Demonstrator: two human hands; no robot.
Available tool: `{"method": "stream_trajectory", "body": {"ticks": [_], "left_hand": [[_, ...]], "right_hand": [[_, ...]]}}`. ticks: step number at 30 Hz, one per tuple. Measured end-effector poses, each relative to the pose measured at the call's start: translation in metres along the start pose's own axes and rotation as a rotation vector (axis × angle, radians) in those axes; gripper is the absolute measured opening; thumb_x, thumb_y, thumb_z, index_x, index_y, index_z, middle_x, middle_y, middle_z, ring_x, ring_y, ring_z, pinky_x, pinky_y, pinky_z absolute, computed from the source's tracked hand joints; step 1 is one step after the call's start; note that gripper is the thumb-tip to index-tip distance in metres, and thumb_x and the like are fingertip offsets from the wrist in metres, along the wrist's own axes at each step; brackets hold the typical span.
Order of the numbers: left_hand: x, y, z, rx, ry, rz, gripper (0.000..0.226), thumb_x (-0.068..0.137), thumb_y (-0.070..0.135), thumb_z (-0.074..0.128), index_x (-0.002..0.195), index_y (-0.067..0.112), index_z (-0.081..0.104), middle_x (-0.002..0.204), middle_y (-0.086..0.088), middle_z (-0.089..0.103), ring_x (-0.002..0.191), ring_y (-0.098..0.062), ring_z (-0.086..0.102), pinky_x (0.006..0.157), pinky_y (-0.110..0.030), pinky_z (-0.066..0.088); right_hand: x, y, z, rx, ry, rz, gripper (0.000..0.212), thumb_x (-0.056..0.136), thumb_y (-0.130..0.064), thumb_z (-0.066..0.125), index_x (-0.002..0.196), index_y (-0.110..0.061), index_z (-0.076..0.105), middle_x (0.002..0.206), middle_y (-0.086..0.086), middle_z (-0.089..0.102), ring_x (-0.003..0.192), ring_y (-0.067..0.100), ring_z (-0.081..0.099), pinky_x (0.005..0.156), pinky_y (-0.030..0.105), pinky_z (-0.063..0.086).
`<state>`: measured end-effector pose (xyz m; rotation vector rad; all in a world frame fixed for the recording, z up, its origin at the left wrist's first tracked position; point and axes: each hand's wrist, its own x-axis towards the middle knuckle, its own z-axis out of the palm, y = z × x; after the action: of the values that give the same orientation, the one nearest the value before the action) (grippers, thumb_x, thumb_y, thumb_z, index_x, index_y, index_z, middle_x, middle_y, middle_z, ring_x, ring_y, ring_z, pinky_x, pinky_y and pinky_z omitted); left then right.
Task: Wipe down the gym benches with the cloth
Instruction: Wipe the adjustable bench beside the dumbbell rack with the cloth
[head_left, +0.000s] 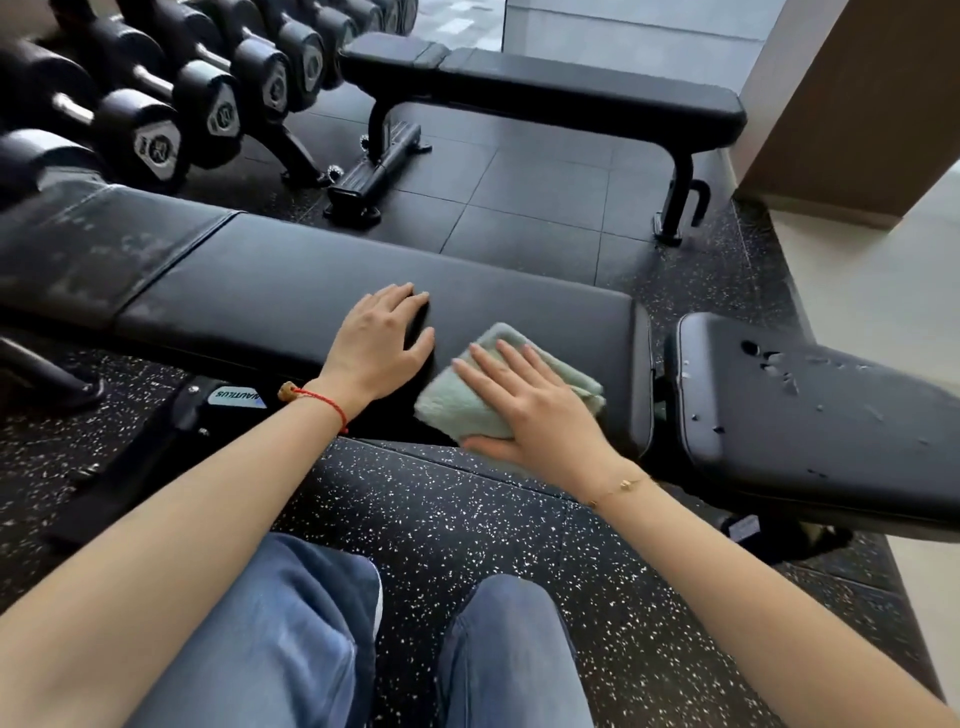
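Observation:
A black padded gym bench (291, 275) runs across the view in front of me. My right hand (524, 405) lies flat with straight fingers on a folded pale green cloth (457, 410), pressing it onto the bench's near edge. My left hand (379, 343) rests on the pad just left of the cloth, fingers spread and slightly bent. The bench's left pad section (83, 249) shows dull smears. A separate seat pad (810, 410) to the right carries droplets and scuffs. A second flat bench (571, 88) stands farther back.
A rack of black dumbbells (208, 88) lines the upper left. Dark floor tiles (519, 197) lie between the two benches, and speckled rubber flooring (467, 519) is under my knees. A brown pillar (857, 104) stands at the upper right beside pale floor.

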<state>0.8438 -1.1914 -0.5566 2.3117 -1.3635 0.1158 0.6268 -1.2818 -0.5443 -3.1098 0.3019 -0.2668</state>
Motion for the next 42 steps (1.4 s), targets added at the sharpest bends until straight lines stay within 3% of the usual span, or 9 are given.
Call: {"method": "stream_trajectory", "body": {"ticks": [3,11,17,24,30,35,39,42], "left_hand": [[-0.001,-0.017,-0.008,0.023,0.041,-0.043,0.051,0.093,0.033,0.054,0.141,0.015,0.049,0.15,-0.009,0.044,0.141,-0.025,0.035,0.12,-0.043,0.021],[-0.006,-0.041,-0.008,0.027,0.049,-0.098,0.051,0.094,0.032,0.053,0.142,0.016,0.048,0.15,-0.01,0.043,0.142,-0.026,0.033,0.12,-0.044,0.019],[-0.006,-0.041,-0.009,0.014,0.06,-0.107,0.05,0.094,0.032,0.053,0.141,0.017,0.049,0.15,-0.008,0.043,0.142,-0.024,0.034,0.12,-0.043,0.019],[-0.008,-0.041,-0.008,0.006,0.048,-0.124,0.05,0.095,0.032,0.052,0.143,0.019,0.047,0.152,-0.007,0.041,0.143,-0.024,0.031,0.121,-0.041,0.016],[-0.007,-0.039,-0.007,0.026,0.047,-0.131,0.05,0.095,0.032,0.05,0.144,0.019,0.046,0.153,-0.007,0.04,0.144,-0.024,0.03,0.121,-0.041,0.015],[-0.008,-0.043,-0.008,0.028,0.032,-0.117,0.051,0.096,0.034,0.048,0.145,0.021,0.044,0.154,-0.006,0.038,0.145,-0.023,0.029,0.122,-0.041,0.015],[-0.008,-0.044,-0.007,0.024,0.04,-0.117,0.051,0.096,0.035,0.049,0.144,0.021,0.045,0.153,-0.006,0.039,0.144,-0.023,0.03,0.121,-0.042,0.016],[-0.007,-0.042,-0.005,0.027,0.056,-0.124,0.05,0.095,0.034,0.05,0.143,0.02,0.047,0.152,-0.006,0.041,0.143,-0.024,0.031,0.121,-0.043,0.017]], "right_hand": [[0.017,-0.01,0.006,0.024,-0.018,-0.001,0.079,0.089,-0.062,0.051,0.154,-0.025,0.025,0.161,0.0,0.022,0.15,0.024,0.016,0.123,0.04,0.006],[-0.056,0.029,-0.001,-0.02,0.113,0.045,0.078,0.088,-0.062,0.055,0.151,-0.02,0.033,0.157,0.003,0.031,0.148,0.023,0.025,0.12,0.046,0.024],[0.033,-0.028,0.01,-0.001,-0.002,-0.012,0.08,0.089,-0.061,0.054,0.153,-0.021,0.027,0.16,0.004,0.026,0.149,0.026,0.02,0.123,0.041,0.009],[-0.05,0.024,0.0,0.039,0.104,0.062,0.08,0.088,-0.062,0.055,0.152,-0.02,0.031,0.158,0.001,0.029,0.149,0.017,0.021,0.121,0.041,0.021],[0.01,-0.002,0.0,0.043,-0.039,0.083,0.092,0.084,-0.068,0.054,0.154,-0.018,0.022,0.162,0.004,0.019,0.151,0.024,0.011,0.124,0.041,0.005],[-0.027,0.005,0.002,0.019,0.045,0.008,0.081,0.089,-0.065,0.05,0.153,-0.02,0.029,0.159,0.002,0.027,0.149,0.021,0.02,0.123,0.041,0.015],[-0.07,0.057,-0.009,0.233,0.08,0.198,0.077,0.09,-0.069,0.043,0.15,-0.022,0.034,0.158,-0.003,0.029,0.149,0.012,0.017,0.123,0.037,0.013],[-0.035,0.088,-0.012,0.3,0.043,0.395,0.064,0.096,-0.052,0.046,0.15,-0.02,0.035,0.159,0.003,0.028,0.15,0.018,0.015,0.123,0.037,0.009]]}}
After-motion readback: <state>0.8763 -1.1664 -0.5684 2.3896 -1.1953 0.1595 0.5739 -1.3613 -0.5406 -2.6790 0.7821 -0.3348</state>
